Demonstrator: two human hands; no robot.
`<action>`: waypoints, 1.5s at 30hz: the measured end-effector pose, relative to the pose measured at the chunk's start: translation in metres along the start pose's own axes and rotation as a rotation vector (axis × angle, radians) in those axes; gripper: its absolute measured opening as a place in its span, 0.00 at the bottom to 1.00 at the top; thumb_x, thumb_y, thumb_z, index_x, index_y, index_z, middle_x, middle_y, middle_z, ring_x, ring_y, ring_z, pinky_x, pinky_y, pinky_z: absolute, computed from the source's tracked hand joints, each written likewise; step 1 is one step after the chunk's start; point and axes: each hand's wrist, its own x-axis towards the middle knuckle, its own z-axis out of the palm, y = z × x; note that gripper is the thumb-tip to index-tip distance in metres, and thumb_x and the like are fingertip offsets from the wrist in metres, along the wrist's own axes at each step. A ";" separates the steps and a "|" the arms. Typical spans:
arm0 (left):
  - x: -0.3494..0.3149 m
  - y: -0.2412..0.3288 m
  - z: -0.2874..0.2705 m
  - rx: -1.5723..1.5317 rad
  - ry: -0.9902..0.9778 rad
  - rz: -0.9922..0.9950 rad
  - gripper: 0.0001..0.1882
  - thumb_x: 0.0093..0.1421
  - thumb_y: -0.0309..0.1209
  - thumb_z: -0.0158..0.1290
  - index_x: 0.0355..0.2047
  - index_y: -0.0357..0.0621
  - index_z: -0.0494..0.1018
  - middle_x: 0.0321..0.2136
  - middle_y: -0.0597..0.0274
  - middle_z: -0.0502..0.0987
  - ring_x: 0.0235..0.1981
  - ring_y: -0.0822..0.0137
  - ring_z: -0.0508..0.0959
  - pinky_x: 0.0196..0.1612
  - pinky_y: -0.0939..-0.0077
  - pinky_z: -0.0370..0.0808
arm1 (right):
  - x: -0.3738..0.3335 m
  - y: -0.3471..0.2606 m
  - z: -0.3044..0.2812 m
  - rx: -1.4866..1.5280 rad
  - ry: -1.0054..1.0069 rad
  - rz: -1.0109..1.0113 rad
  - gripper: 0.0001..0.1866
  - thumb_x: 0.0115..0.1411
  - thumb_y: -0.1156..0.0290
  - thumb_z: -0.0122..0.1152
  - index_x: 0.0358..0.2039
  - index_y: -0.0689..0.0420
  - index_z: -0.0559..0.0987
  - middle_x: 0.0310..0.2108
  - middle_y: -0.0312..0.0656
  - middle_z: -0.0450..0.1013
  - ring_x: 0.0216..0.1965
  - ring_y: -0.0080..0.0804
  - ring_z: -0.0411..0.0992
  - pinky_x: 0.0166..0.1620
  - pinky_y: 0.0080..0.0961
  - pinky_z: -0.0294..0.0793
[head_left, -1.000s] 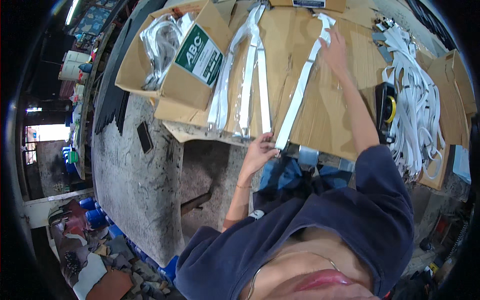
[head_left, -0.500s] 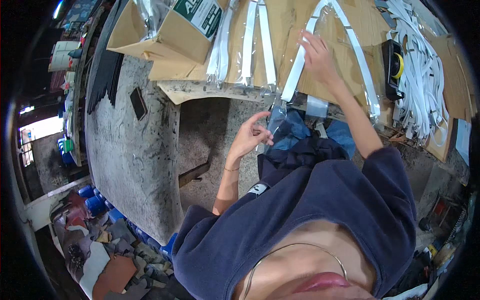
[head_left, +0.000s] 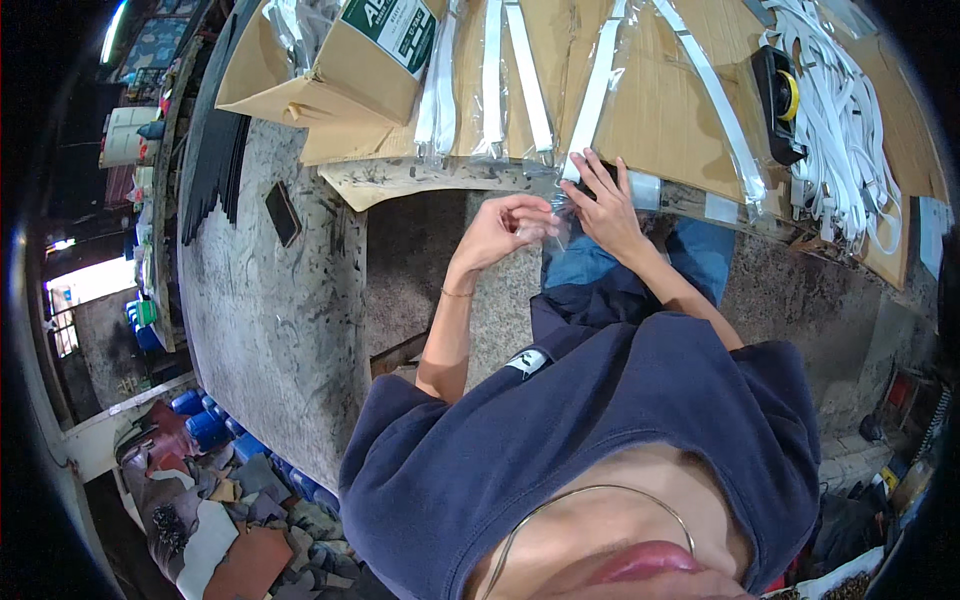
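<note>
White elastic suspenders [head_left: 598,90] in a clear plastic bag lie in an upside-down V on the cardboard, their left strap reaching the near edge. The bag's loose end [head_left: 561,236] hangs over that edge. My left hand [head_left: 503,233] is closed, its curled fingertips pinching this end. Beside it, my right hand [head_left: 610,213] rests against the lower end of the strap, fingers spread, thumb close to the left fingertips. The strap's lower clip is partly hidden by my hands. Another bagged pair [head_left: 528,75] and a stack of bagged straps [head_left: 437,105] lie to the left.
At the right are a black tape dispenser [head_left: 775,130] with a yellow core and a heap of loose white straps [head_left: 840,120]. A cardboard box [head_left: 330,90] stands far left. A phone [head_left: 283,213] lies on the grey surface [head_left: 285,330]. Scraps [head_left: 245,555] cover the lower left.
My right hand has come down the strap toward me, next to my left hand. The left hand has moved slightly right and up, its fingers now curled on the bag's end.
</note>
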 end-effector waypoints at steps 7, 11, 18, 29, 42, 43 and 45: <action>-0.003 0.005 -0.005 0.608 0.074 0.099 0.08 0.48 0.19 0.62 0.30 0.37 0.80 0.26 0.63 0.79 0.29 0.72 0.76 0.37 0.81 0.72 | -0.003 0.003 0.004 0.098 0.193 -0.006 0.19 0.47 0.76 0.64 0.42 0.52 0.78 0.58 0.44 0.64 0.62 0.44 0.59 0.64 0.48 0.53; -0.004 -0.017 -0.009 0.801 0.170 0.509 0.11 0.42 0.20 0.65 0.29 0.45 0.82 0.28 0.63 0.76 0.32 0.69 0.74 0.35 0.76 0.72 | -0.008 0.006 0.005 0.012 0.124 -0.070 0.21 0.47 0.75 0.65 0.45 0.51 0.77 0.58 0.45 0.64 0.62 0.45 0.59 0.64 0.46 0.53; 0.011 -0.020 -0.008 0.734 0.051 0.653 0.10 0.44 0.19 0.63 0.30 0.41 0.81 0.37 0.58 0.81 0.45 0.62 0.78 0.43 0.71 0.74 | 0.001 -0.016 0.000 0.030 0.084 0.060 0.16 0.49 0.71 0.65 0.41 0.49 0.80 0.63 0.45 0.58 0.65 0.44 0.55 0.64 0.51 0.51; 0.106 0.025 0.007 0.797 -0.014 0.218 0.12 0.55 0.30 0.60 0.36 0.34 0.78 0.23 0.58 0.80 0.26 0.71 0.78 0.34 0.76 0.75 | 0.031 0.001 -0.020 0.765 0.408 0.625 0.10 0.57 0.73 0.61 0.38 0.65 0.79 0.29 0.39 0.78 0.33 0.25 0.75 0.41 0.22 0.73; 0.121 -0.007 -0.002 1.182 0.132 0.760 0.11 0.49 0.30 0.59 0.35 0.43 0.80 0.40 0.55 0.73 0.39 0.55 0.71 0.46 0.65 0.71 | 0.062 0.057 -0.010 0.540 0.124 0.810 0.11 0.52 0.68 0.65 0.34 0.61 0.82 0.28 0.46 0.79 0.31 0.32 0.78 0.37 0.27 0.75; 0.120 -0.006 -0.002 1.193 0.148 0.775 0.10 0.50 0.31 0.59 0.34 0.44 0.80 0.41 0.55 0.72 0.39 0.55 0.71 0.46 0.65 0.71 | 0.061 0.062 -0.007 0.555 0.156 0.805 0.11 0.53 0.68 0.64 0.34 0.60 0.82 0.28 0.46 0.79 0.31 0.35 0.78 0.38 0.28 0.75; 0.120 -0.007 -0.004 1.205 0.168 0.784 0.10 0.50 0.31 0.58 0.33 0.44 0.81 0.42 0.54 0.72 0.40 0.56 0.70 0.45 0.65 0.71 | 0.060 0.067 -0.005 0.530 0.130 0.788 0.11 0.52 0.68 0.63 0.34 0.60 0.82 0.28 0.46 0.79 0.32 0.36 0.78 0.38 0.29 0.75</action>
